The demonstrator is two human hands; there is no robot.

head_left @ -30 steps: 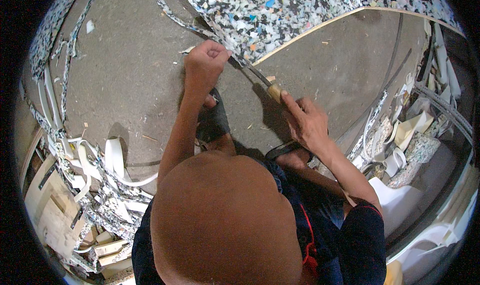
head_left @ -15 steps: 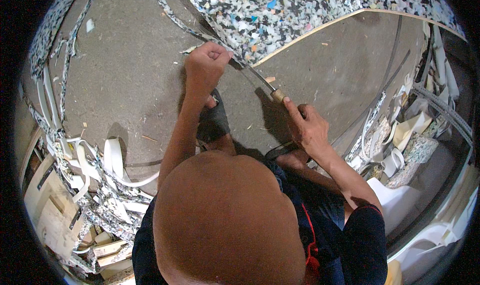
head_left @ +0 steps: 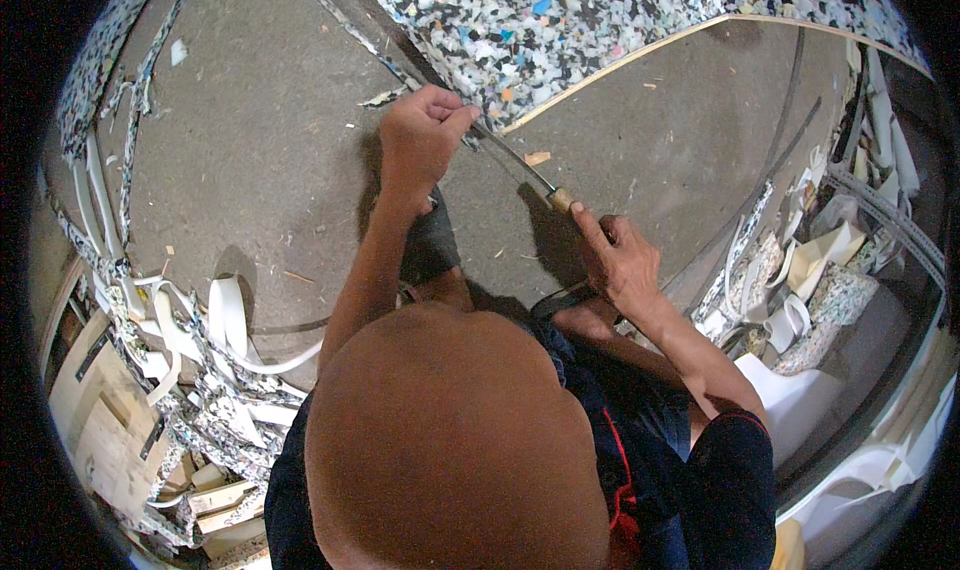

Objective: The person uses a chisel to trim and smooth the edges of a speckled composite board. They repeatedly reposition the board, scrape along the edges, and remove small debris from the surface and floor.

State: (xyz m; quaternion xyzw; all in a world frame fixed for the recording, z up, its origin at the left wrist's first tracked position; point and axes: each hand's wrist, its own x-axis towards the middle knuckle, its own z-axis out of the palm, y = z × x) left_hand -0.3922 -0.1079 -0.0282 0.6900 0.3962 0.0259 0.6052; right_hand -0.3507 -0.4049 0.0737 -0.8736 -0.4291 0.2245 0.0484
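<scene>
A large sheet of speckled multicoloured foam (head_left: 560,40) lies ahead of me, a thin pale board edge showing along its near right side. My right hand (head_left: 618,260) is closed around the wooden handle of a long, thin-bladed knife (head_left: 561,200). Its blade slants up and left to the foam's near corner. Close to the blade tip, my left hand (head_left: 428,135) pinches a narrow foam strip (head_left: 385,62) that runs along the sheet's left edge. My fingers hide part of the strip and the tip.
Foam and white offcuts (head_left: 215,380) heap up at lower left beside a wooden board (head_left: 105,410). More scraps (head_left: 800,290) pile at the right. Another speckled sheet (head_left: 105,55) stands at far left. Small chips litter the concrete floor (head_left: 250,150). My feet are between my arms.
My left hand has shifted slightly right, toward the foam corner. The strip stands further from the sheet, with a wider dark gap. My right hand and the knife have moved slightly down and right.
</scene>
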